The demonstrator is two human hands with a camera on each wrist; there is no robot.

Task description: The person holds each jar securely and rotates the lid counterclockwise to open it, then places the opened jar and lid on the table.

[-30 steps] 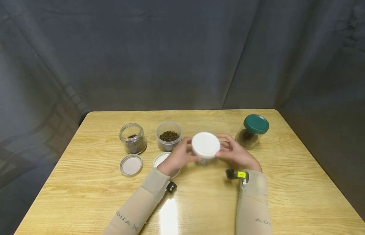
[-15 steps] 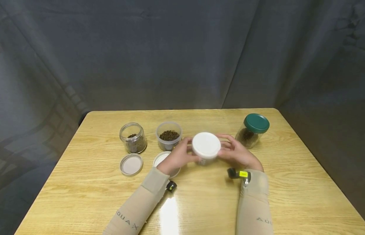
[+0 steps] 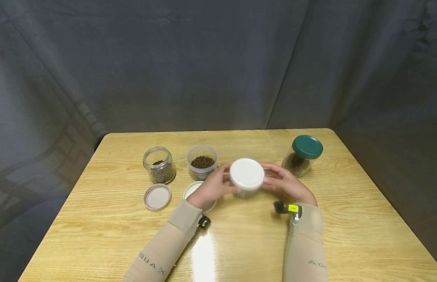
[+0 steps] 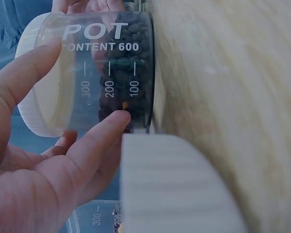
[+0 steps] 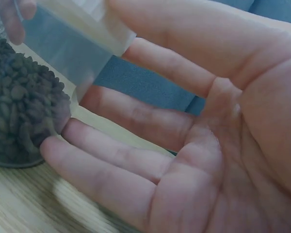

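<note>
A clear jar with a white lid stands between my two hands at the table's middle. White "POT" lettering and measuring marks run along its wall, and dark pellets lie in its lower part. From the left, my left hand holds it, thumb near the lid and fingers along the wall. My right hand grips the other side, its thumb by the lid and fingertips against the lower wall. Whether the base touches the table cannot be told. Under my left wrist lies a loose white lid, partly hidden.
An open glass jar with dark pellets stands at the left, its pale lid in front. Beside it is an open plastic pot of brown pellets. A green-lidded jar stands at the right rear of the wooden table.
My right hand has shifted very slightly to the right and its fingers have moved a little around the jar. The jar and my left hand stay nearly in place.
</note>
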